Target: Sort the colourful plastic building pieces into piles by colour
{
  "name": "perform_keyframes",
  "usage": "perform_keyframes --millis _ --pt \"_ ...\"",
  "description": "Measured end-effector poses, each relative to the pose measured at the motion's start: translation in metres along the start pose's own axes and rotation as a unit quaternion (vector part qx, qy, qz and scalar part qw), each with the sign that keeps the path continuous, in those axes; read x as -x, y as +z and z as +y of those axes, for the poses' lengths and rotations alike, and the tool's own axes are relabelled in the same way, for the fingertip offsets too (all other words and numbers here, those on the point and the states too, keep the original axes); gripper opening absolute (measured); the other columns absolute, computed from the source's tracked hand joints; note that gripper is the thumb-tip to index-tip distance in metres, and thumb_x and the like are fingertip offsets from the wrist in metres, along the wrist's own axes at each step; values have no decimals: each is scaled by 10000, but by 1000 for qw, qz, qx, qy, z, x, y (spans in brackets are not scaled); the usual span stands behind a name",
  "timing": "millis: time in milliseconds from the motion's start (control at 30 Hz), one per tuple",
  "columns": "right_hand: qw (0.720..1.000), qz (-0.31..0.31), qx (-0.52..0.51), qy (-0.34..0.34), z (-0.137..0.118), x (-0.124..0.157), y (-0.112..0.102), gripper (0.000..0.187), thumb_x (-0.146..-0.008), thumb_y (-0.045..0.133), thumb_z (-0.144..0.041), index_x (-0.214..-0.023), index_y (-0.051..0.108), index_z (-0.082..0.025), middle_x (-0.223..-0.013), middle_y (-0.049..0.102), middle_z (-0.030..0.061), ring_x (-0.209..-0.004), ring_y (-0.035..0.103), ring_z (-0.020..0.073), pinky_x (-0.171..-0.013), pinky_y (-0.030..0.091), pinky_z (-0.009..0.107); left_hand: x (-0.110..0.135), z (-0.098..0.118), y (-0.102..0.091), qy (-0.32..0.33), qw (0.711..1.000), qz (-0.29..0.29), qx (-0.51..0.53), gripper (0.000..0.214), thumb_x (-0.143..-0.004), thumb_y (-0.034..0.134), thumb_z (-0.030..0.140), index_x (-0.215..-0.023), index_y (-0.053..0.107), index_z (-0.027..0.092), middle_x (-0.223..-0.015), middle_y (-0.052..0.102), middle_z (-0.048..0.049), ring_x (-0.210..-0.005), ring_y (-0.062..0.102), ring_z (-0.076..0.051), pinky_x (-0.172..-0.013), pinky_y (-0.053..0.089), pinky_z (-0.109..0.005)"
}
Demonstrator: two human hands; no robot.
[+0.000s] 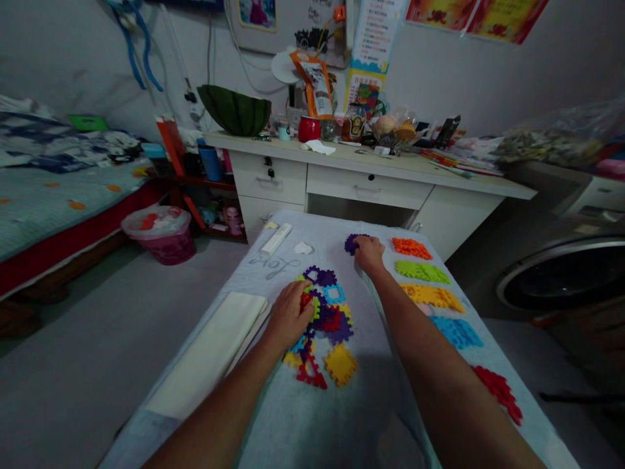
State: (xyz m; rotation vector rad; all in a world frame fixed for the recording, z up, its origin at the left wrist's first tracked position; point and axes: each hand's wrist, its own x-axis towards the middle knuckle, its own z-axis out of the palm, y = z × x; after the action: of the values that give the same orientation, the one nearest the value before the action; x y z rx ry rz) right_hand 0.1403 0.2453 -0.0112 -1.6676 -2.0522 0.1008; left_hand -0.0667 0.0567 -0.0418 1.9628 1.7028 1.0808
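A mixed pile of toothed plastic building pieces (342, 326) lies on the cloth-covered table. My left hand (291, 314) rests at the pile's left side, fingers curled, with a red toothed piece (306, 299) showing between thumb and fingers. Farther back, my right hand (370, 253) has its fingers closed on a purple toothed piece (352, 243) at the table. Along the right side lie single-colour groups: orange pieces (411, 248), green pieces (422, 272), yellow pieces (434, 297), blue pieces (459, 333) and red pieces (499, 393).
A folded cream cloth (215, 345) lies along the table's left edge. Behind it are a white box-like bar (276, 240) and a white scrap (303, 248). A cluttered desk (351, 159) stands beyond, a washing machine (561, 241) at right, a pink bin (163, 244) at left.
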Motion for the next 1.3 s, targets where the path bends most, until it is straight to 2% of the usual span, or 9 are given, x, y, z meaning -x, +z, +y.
perform_keyframes --millis 133,267,467,600,767,900,1000,1100,1300 --pt "999 -6 -47 1 -11 17 -5 366 -785 538 -111 -1110 673 -212 -1197 659 91 -1154 528 294 -971 387 454 0 -1 1 -1 1000 21 8 410 -829 516 239 -1236 520 203 -1265 541 -106 -1233 484 -263 -1073 384 -465" --pt "981 -120 -118 -101 -31 36 -1 288 -821 584 -212 -1096 665 -182 -1148 682 77 -1077 593 222 -985 402 368 0 0 1 -1 999 40 14 496 -806 535 210 -1296 458 203 -1328 477 -108 -1298 420 -261 -1114 336 -464" --pt "966 -174 -99 -162 -59 58 13 585 -783 687 -342 -1322 530 -180 -1337 573 117 -1201 489 277 -1022 339 425 0 -1 2 -6 999 38 14 570 -804 528 202 -1355 382 179 -1359 450 -131 -1315 402 -267 -1117 331 -470" --pt "961 -193 -91 -176 -65 63 18 560 -740 716 -255 -1275 560 -203 -1240 618 105 -1150 496 275 -994 343 436 0 -3 4 -4 999 39 14 590 -798 540 197 -1364 372 197 -1353 455 -125 -1311 410 -273 -1110 339 -481" --pt "962 -151 -140 -180 -61 58 10 425 -734 716 -255 -1141 618 -181 -1119 641 86 -1002 569 206 -910 412 337 1 -2 3 -8 999 36 11 572 -809 539 219 -1359 384 193 -1346 463 -130 -1299 428 -280 -1099 353 -485" --pt "964 -126 -207 -109 -42 45 -5 173 -874 545 -304 -916 646 -169 -868 673 36 -749 618 143 -727 445 251 1 -3 2 -17 999 33 6 545 -824 528 241 -1350 401 173 -1340 475 -141 -1296 438 -279 -1100 355 -474" --pt "968 -94 -233 -25 -17 35 -12 286 -949 374 -316 -866 608 -175 -709 630 4 -614 613 125 -623 425 228 1 -5 4 -18 999 27 4 534 -833 523 254 -1347 409 166 -1347 478 -146 -1299 435 -281 -1098 356 -478" --pt "971 -53 -231 40 6 30 -12 339 -965 300 -347 -875 583 -184 -690 614 5 -542 582 124 -576 414 233 1 -7 5 -17 1000 21 2 525 -840 516 264 -1345 413 166 -1355 479 -146 -1298 436 -282 -1098 353 -487" --pt "991 7 -133 7 26 26 -8 375 -932 297 -308 -760 608 -187 -748 638 54 -751 584 185 -739 433 282 1 -5 4 -17 1000 20 0 506 -838 516 275 -1326 442 160 -1331 506 -145 -1280 454 -287 -1091 363 -488"
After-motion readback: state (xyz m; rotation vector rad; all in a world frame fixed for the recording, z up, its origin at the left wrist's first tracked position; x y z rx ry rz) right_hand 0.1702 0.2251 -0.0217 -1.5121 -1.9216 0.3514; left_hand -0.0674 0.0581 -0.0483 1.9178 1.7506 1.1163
